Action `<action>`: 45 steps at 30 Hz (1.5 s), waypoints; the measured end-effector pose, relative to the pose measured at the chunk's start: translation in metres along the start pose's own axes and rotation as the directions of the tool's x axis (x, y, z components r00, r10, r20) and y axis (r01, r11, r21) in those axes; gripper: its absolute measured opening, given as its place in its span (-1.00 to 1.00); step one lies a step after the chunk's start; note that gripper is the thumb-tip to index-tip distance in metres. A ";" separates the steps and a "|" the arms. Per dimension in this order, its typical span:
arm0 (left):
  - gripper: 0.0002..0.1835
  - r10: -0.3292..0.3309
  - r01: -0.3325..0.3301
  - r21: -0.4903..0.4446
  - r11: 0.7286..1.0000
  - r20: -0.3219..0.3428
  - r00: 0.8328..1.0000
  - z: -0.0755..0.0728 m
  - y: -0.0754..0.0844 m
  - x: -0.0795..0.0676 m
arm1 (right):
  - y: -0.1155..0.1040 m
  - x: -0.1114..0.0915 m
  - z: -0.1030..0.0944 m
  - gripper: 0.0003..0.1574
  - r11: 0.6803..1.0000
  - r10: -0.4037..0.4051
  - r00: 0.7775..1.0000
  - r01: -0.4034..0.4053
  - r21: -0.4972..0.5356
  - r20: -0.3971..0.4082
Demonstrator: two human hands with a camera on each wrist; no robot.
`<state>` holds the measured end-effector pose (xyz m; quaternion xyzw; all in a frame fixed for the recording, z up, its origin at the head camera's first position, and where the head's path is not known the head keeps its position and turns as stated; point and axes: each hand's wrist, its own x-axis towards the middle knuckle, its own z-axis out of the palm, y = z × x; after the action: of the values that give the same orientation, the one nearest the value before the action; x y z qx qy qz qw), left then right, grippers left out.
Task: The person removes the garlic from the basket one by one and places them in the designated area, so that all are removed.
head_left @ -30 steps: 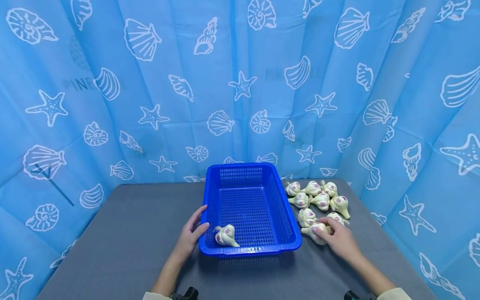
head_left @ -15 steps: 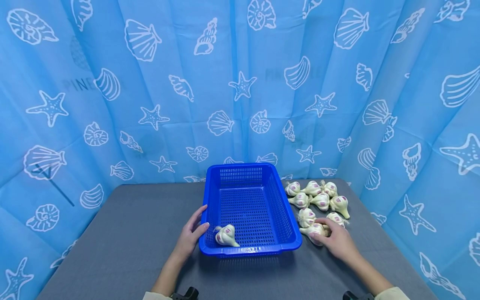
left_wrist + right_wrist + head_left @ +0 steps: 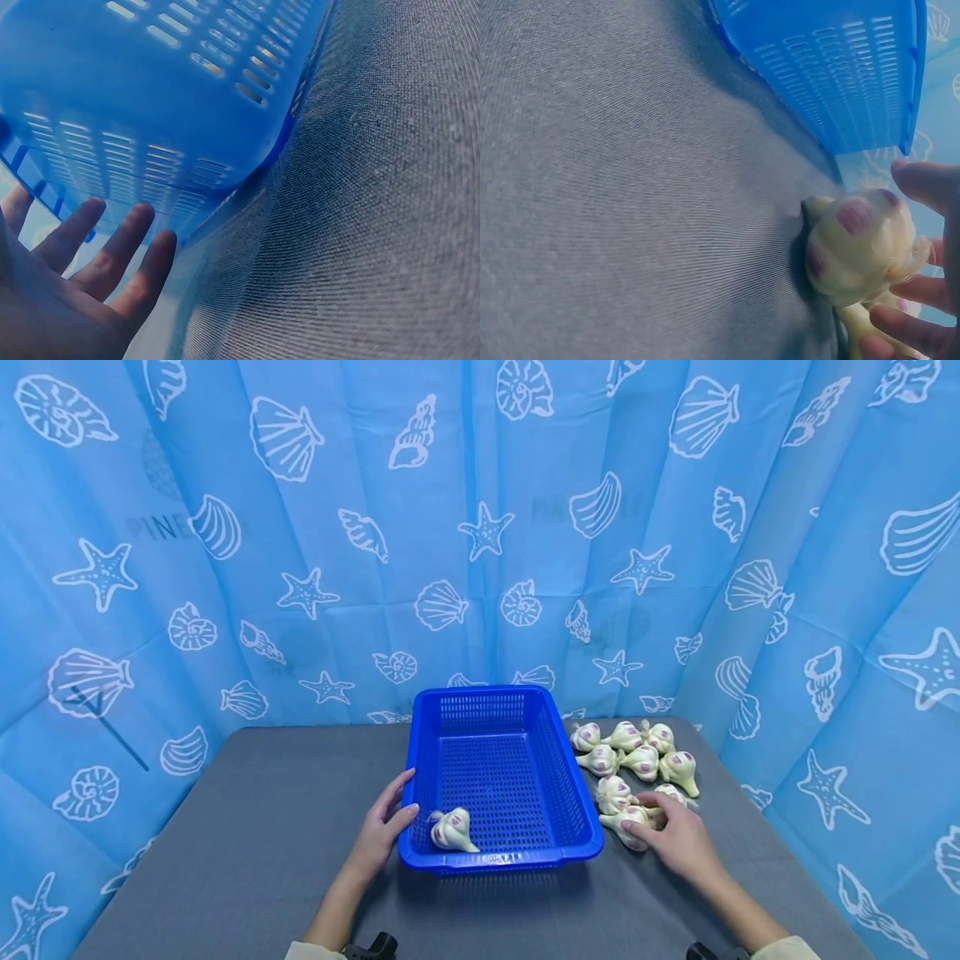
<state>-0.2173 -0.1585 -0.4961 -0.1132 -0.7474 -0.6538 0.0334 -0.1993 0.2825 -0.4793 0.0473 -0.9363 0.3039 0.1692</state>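
Note:
A blue perforated basket (image 3: 491,793) stands mid-table with one garlic bulb (image 3: 452,831) in its near left corner. My left hand (image 3: 381,835) touches the basket's left side, thumb at the rim; in the left wrist view its fingers (image 3: 124,251) spread straight along the outer wall. On the right, my right hand (image 3: 678,839) is over the nearest garlic bulb (image 3: 624,828) of a group, with its thumb on the near side. In the right wrist view the thumb (image 3: 926,184) stands off this bulb (image 3: 859,244), and the other fingers reach loosely to its root end.
Several more garlic bulbs (image 3: 640,762) lie in rough rows right of the basket, up to the table's back right corner. Grey cloth covers the table (image 3: 300,810). A blue shell-print curtain (image 3: 480,610) hangs close behind and at both sides.
My right thumb and fingers shift slightly about the nearest bulb, which has moved a little left, its neck closer to the basket. My left hand and the basket stay put.

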 end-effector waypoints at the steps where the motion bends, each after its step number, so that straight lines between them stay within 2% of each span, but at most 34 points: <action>1: -0.39 0.003 -0.003 -0.006 1.000 0.003 1.000 0.000 0.000 0.000 | -0.001 0.001 -0.001 -0.40 1.000 0.004 1.000 -0.004 0.000 -0.004; 8: -0.40 0.025 -0.025 -0.024 0.999 -0.001 1.000 -0.002 0.001 0.000 | -0.012 0.011 -0.009 -0.41 1.000 0.007 0.999 -0.007 0.007 -0.041; 14: -0.41 0.031 -0.031 -0.002 1.000 0.002 1.000 -0.003 0.001 -0.001 | -0.022 0.020 -0.015 -0.42 1.000 0.003 0.999 -0.002 0.019 -0.048; 24: -0.41 0.031 -0.031 -0.027 0.999 0.000 1.000 -0.003 0.003 -0.002 | -0.044 0.036 -0.020 -0.51 0.996 -0.045 0.997 0.050 0.076 -0.064; 37: -0.40 0.018 -0.017 -0.011 1.000 0.003 1.000 -0.002 0.000 0.000 | -0.076 0.051 -0.010 -0.54 0.978 -0.129 0.991 0.131 0.164 -0.022; 45: -0.40 0.013 -0.013 -0.007 1.000 0.003 1.000 0.000 0.001 0.000 | -0.093 0.063 0.000 -0.54 0.959 -0.212 0.977 0.207 0.192 0.004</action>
<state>-0.2174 -0.1587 -0.4953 -0.1191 -0.7443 -0.6561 0.0359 -0.2406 0.2082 -0.4059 0.1660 -0.8946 0.3719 0.1836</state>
